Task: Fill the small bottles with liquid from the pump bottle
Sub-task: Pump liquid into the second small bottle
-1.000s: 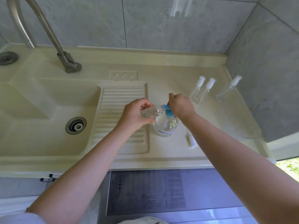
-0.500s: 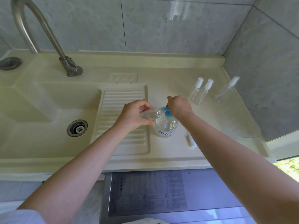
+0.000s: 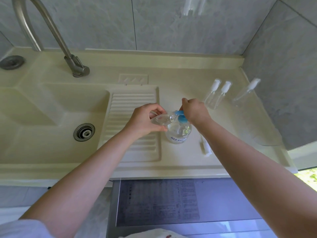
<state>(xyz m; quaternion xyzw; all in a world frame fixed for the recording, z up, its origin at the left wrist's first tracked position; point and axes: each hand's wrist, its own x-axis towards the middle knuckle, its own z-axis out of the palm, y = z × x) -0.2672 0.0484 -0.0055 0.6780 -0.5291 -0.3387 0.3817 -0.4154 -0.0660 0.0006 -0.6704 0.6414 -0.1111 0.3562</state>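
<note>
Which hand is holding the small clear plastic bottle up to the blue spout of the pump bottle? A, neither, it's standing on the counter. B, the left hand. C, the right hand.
B: the left hand grips the small clear plastic bottle on its side, its mouth at the blue pump spout, while the right hand rests on top of the pump.
</note>
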